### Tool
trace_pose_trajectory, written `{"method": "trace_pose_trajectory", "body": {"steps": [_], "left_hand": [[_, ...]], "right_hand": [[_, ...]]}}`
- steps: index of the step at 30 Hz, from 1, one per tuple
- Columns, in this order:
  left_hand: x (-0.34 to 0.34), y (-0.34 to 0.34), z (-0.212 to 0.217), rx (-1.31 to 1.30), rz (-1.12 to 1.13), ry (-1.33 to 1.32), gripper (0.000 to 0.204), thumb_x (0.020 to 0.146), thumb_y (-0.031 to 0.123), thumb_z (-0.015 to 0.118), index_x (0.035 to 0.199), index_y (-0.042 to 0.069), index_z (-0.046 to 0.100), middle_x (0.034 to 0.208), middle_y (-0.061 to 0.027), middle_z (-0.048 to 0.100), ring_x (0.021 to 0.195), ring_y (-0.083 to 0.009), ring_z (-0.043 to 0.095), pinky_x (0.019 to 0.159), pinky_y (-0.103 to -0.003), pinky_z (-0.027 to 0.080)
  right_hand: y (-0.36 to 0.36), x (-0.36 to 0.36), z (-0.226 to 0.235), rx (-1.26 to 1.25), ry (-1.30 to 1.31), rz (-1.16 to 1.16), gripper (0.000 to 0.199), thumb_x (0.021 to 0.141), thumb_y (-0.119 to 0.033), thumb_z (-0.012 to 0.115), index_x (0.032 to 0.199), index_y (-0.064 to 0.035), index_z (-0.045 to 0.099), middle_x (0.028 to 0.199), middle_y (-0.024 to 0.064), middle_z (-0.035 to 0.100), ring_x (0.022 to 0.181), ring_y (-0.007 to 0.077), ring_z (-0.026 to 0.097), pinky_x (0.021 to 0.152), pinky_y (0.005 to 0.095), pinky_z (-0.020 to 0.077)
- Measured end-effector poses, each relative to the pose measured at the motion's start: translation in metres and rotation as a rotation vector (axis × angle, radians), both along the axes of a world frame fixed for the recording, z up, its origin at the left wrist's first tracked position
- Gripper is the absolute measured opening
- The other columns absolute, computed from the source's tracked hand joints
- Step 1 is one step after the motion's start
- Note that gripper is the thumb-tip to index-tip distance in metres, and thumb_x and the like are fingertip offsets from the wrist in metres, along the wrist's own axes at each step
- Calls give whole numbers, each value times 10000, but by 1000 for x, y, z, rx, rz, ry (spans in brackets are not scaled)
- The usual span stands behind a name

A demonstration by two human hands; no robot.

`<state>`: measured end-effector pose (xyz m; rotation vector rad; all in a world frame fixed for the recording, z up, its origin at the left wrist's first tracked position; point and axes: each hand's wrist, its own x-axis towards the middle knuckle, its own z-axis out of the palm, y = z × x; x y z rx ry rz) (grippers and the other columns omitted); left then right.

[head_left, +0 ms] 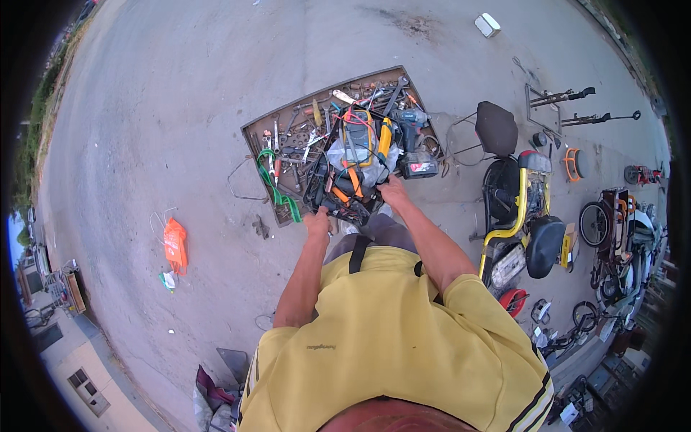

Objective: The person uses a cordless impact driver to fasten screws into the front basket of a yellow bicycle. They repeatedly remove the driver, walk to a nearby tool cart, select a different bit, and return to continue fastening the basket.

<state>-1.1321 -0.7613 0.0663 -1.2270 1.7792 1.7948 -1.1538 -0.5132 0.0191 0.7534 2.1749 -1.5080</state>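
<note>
Both arms reach forward to the near edge of a big shallow metal tray [327, 91] heaped with tools. My left hand [317, 221] is closed at the tray's near side, beside black cables and dark items [350, 210]. My right hand [393, 191] is closed a little farther right, against the same dark heap. What either hand grips is hidden. Above them lie orange-handled pliers [355, 181], a yellow-edged multimeter [357, 137] and a clear plastic bag [373, 171]. A cordless power tool [412, 129] rests on the right. A green strap [277, 189] hangs over the tray's left part.
An orange plastic bag [175, 246] lies on the ground at left. To the right stand a dark-seated chair [497, 128], a yellow-framed vehicle [520, 209] with a black seat, and an orange-rimmed stool [574, 165]. Several parked bikes [617, 245] line the far right. A white container [487, 25] sits farther ahead.
</note>
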Motion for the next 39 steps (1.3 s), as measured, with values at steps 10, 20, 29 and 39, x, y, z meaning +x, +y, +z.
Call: {"method": "trace_pose_trajectory", "body": {"steps": [10, 20, 29, 39], "left_hand": [[25, -70, 21, -85, 68, 6, 132, 837, 132, 648, 783, 54, 557, 658, -34, 540, 454, -92, 391, 393, -277, 323], [32, -128, 7, -118, 267, -69, 117, 922, 168, 613, 901, 55, 590, 823, -79, 649, 500, -92, 379, 442, -259, 322], [84, -92, 49, -64, 270, 61, 253, 1011, 200, 479, 1179, 17, 525, 1053, -175, 711, 553, -105, 481, 460, -263, 434], [108, -16, 98, 19, -65, 180, 275, 1072, 296, 479, 1215, 65, 518, 700, -20, 509, 597, -115, 508, 593, -304, 535]], "right_hand": [[-76, -7, 73, 218, 72, 148, 331, 810, -164, 657, 1041, 59, 573, 1006, 304, 676, 1001, 472, 651, 874, 531, 521], [-116, -20, 42, 25, 245, 372, 294, 877, -182, 638, 1077, 27, 584, 1057, 281, 666, 1012, 443, 656, 891, 531, 520], [-31, 12, 26, 206, 236, 499, 264, 890, -164, 621, 1122, -53, 683, 1138, 197, 641, 1074, 407, 628, 913, 510, 509], [-6, -21, 26, 594, 465, 569, 324, 826, -88, 646, 1144, -36, 670, 1155, 138, 612, 1127, 339, 586, 890, 482, 507]]}}
